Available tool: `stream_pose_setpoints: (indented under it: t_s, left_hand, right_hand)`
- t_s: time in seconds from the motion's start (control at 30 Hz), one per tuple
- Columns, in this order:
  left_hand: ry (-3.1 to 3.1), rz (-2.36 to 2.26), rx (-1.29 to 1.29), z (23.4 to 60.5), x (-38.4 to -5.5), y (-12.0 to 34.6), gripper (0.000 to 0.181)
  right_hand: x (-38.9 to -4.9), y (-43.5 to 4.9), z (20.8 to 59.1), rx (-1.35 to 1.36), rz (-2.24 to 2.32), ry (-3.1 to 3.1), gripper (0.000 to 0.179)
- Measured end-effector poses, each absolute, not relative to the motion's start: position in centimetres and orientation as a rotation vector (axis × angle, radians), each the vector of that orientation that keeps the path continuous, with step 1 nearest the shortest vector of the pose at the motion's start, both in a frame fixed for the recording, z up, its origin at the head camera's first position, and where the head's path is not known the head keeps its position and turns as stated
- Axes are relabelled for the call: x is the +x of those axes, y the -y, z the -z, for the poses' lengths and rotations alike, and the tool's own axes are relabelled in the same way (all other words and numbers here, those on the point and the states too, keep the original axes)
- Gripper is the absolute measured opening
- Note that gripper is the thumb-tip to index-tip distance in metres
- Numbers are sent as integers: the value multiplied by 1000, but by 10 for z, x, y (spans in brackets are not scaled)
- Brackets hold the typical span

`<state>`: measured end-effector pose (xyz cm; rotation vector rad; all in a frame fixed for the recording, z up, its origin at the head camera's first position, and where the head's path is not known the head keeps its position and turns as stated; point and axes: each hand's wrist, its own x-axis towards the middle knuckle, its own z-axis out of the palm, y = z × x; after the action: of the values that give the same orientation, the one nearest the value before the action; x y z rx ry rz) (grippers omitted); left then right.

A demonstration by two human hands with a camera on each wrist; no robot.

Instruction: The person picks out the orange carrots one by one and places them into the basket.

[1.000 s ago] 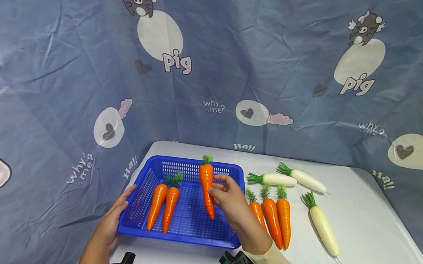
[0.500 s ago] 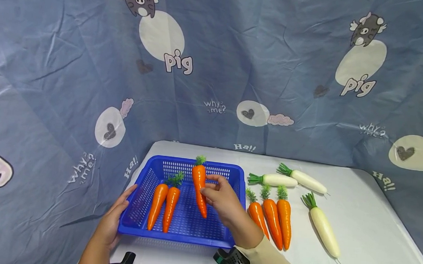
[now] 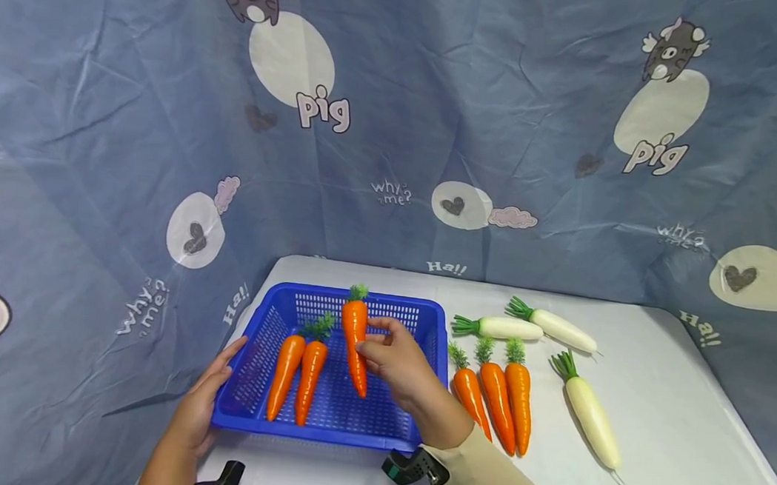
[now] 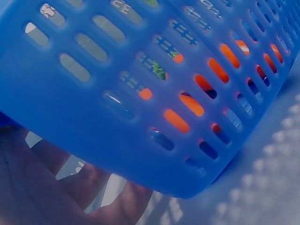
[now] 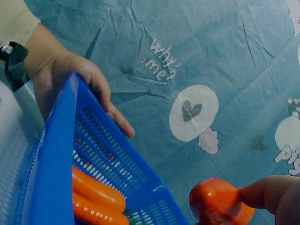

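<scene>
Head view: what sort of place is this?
Probably a staged tabletop recording corner: pig-print fabric backdrop behind a white-topped table, plus glossy, seemingly artificial carrots.

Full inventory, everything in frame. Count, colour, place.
Tabletop: 1, white, under the items
Basket: 1, blue, left part of tabletop
Carrots inside: 2, orange with green tops, basket's left half
Held carrot: 1, orange with green top, over basket
Loose carrots: 3, orange with green tops, right of basket
Radishes: 3, white with green tops, right of basket
Printed cloth: at least 1, blue-grey, behind tabletop
Wrist units: 2, black, one per wrist
Sleeves: 2, beige, forearms
Left hand: 1, bare, at basket's left side
Right hand: 1, bare, pinching held carrot
</scene>
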<state>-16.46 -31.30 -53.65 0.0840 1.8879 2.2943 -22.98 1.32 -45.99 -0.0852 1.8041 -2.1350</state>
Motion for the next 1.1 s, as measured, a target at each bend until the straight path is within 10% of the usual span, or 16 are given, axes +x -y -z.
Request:
stream_pose_setpoints:
  t_s: [1.1]
  left_hand:
    - [-1945,-2252,-10,535,-166,311,54]
  right_hand:
    - [-253,13,458,-78,2056,-1780,57]
